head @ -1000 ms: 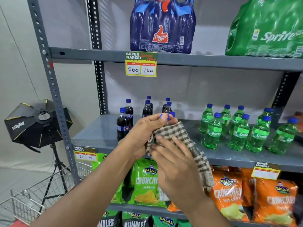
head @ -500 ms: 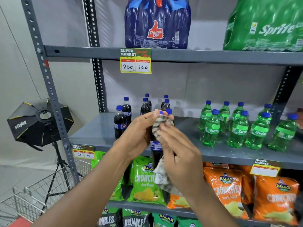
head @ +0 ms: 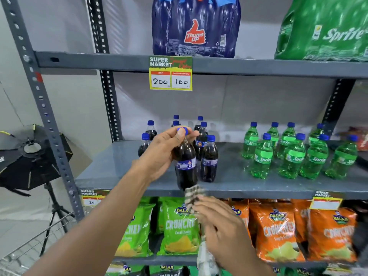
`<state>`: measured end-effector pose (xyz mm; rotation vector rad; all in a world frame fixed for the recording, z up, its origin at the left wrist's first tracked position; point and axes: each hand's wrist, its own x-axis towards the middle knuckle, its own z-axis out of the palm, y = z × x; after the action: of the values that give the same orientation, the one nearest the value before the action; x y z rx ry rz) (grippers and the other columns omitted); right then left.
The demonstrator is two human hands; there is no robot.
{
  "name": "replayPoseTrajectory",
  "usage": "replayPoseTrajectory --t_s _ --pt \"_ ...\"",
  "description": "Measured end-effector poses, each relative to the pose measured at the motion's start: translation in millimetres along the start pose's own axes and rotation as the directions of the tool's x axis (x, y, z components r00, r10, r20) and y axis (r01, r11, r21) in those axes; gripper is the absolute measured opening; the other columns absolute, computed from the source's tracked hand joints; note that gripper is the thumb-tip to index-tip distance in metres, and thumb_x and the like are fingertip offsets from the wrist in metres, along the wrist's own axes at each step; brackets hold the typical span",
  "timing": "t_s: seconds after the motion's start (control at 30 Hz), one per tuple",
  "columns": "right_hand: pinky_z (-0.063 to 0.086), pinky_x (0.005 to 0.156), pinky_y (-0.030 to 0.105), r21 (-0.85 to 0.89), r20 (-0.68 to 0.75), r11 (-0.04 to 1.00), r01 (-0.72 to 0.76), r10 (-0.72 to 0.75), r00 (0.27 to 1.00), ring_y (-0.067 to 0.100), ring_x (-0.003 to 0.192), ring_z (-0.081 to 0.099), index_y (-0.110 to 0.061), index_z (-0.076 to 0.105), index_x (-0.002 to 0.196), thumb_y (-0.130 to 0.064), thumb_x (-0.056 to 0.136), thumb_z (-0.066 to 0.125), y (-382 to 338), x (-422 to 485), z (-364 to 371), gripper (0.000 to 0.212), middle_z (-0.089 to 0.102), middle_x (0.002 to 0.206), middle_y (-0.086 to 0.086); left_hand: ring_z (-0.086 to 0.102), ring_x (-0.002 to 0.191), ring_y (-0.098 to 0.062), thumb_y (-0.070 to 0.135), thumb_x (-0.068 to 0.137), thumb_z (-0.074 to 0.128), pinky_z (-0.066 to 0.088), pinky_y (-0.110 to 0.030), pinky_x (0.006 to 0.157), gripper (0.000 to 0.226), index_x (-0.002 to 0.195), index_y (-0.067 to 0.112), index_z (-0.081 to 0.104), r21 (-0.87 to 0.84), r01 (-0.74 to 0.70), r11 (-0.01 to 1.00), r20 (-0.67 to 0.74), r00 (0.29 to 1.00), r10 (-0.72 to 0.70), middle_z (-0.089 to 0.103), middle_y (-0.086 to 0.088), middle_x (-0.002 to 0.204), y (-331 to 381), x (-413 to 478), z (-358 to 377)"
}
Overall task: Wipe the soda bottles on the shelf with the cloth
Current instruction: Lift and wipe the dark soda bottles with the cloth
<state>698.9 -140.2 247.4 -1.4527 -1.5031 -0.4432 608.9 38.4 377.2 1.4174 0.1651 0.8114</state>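
Observation:
My left hand grips a dark cola bottle by its blue cap and neck, holding it upright at the front edge of the grey middle shelf. My right hand sits below the bottle's base and clutches a brown checked cloth, whose top end touches the bottle's bottom; the rest of the cloth hangs down past my palm. Several more cola bottles stand behind on the shelf, and several green Sprite bottles stand to the right.
Shrink-wrapped cola and Sprite packs sit on the top shelf above a price tag. Green and orange chip bags fill the lower shelf. A softbox light on a stand and a wire cart are at the left.
My right hand has drawn the cloth down the bottle from its cap to its base, uncovering the bottle. My left hand kept its hold on the neck and cap.

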Motion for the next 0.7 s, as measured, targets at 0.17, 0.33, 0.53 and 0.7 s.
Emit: replayPoseTrajectory --t_s 0.17,0.33,0.53,0.7 --pt "0.046 0.095 0.007 0.097 -0.077 0.96 -0.262 0.27 0.96 -0.007 0.109 0.064 -0.033 0.079 0.097 -0.027 0.085 0.066 -5 -24 -13 0.019 0.069 0.112 -0.032 0.063 0.118 -0.005 0.027 0.106 0.044 0.047 -0.039 0.101 0.023 0.112 0.023 0.066 0.336 0.018 0.942 -0.012 1.0 -0.015 0.073 0.007 0.121 -13 26 -19" --pt "0.052 0.089 0.013 0.094 -0.16 0.938 -0.334 0.346 0.925 -0.004 0.101 0.069 -0.035 0.079 0.09 -0.04 0.083 0.06 -11 -36 -29 0.021 0.075 0.101 -0.026 0.056 0.126 -0.008 0.033 0.105 0.044 0.034 -0.045 0.117 0.026 0.105 0.037 0.07 0.47 0.039 0.882 -0.02 0.999 -0.034 0.067 0.008 0.128 -43 44 -34" --pt "0.041 0.103 0.011 0.04 0.166 0.907 -0.42 0.408 0.898 -0.011 0.118 0.057 -0.049 0.072 0.106 -0.047 0.093 0.051 22 -42 -51 0.025 0.067 0.121 -0.03 0.053 0.13 -0.011 0.034 0.105 0.044 0.029 -0.046 0.119 0.025 0.114 0.028 0.066 0.498 0.064 0.865 -0.054 0.998 -0.042 0.066 0.012 0.129 -59 59 -41" --pt "0.023 0.121 0.029 0.161 0.656 0.866 -0.473 0.264 0.707 -0.004 0.146 0.024 -0.065 0.04 0.133 -0.086 0.08 0.034 61 -69 -78 0.057 0.031 0.147 -0.043 0.053 0.132 -0.014 0.03 0.106 0.043 0.028 -0.047 0.119 0.026 0.123 0.021 0.06 0.498 0.072 0.864 -0.086 0.996 -0.033 0.071 0.012 0.124 -61 65 -44"
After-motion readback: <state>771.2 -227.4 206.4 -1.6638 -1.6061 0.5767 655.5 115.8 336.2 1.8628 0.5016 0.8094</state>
